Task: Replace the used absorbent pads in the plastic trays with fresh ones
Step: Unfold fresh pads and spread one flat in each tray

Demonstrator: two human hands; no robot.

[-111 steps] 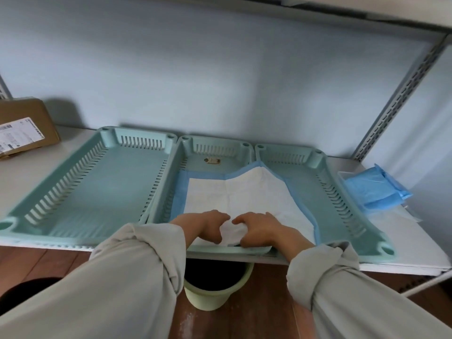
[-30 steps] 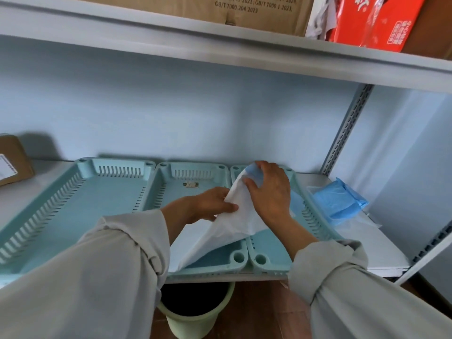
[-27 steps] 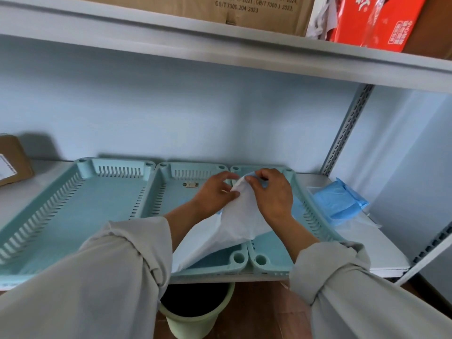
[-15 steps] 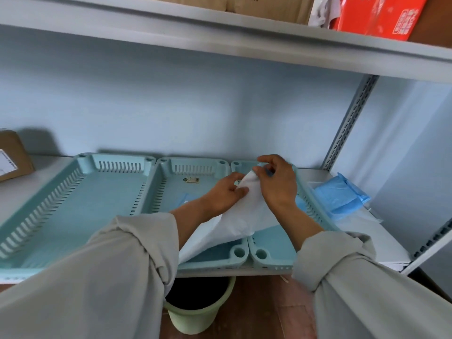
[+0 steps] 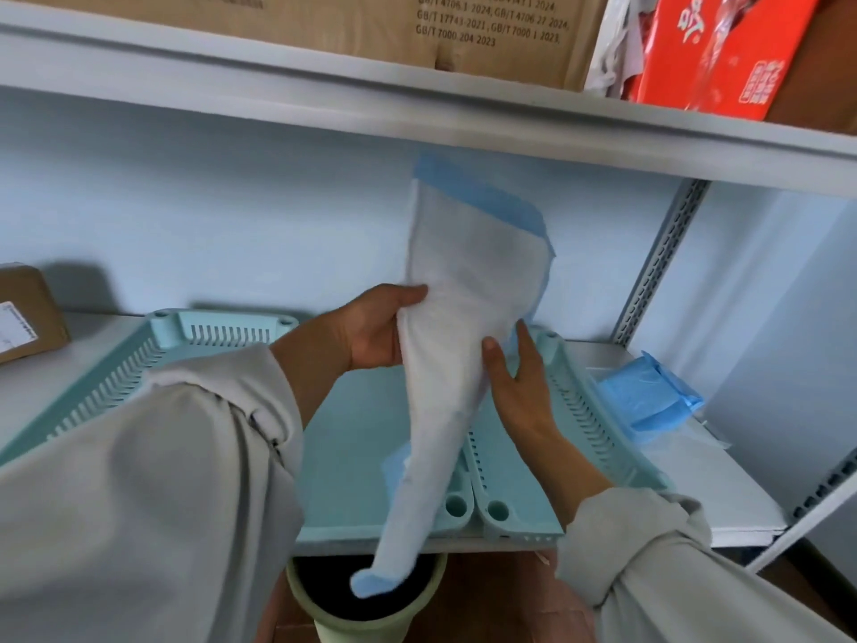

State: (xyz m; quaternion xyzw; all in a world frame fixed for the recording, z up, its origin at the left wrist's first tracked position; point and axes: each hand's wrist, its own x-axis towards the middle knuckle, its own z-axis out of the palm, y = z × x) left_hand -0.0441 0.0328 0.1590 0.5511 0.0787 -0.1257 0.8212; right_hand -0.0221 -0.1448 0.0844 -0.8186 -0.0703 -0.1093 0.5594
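While the left hand (image 5: 371, 334) curls its fingers round the left edge of the used pad (image 5: 457, 345), gripping it with the thumb lying on the white face, the right hand (image 5: 517, 382) lies against the pad's right edge with thumb and fingers fairly straight, touching rather than pinching so far as can be seen; the pad, white with a blue border, is gathered into a long cone held up above the middle tray (image 5: 352, 438), its wide blue-edged top rising toward the upper shelf (image 5: 324, 92) and its narrow blue tip hanging past the tray's front rim over the mouth of the green bin (image 5: 371, 619); left of the middle tray stands the left tray (image 5: 139, 359), right of it the right tray (image 5: 584, 438); further right of that tray lies a folded stack of blue fresh pads (image 5: 649, 401); far left of the trays sits a brown parcel (image 5: 28, 313); grey sleeves (image 5: 153, 503) cover both forearms.
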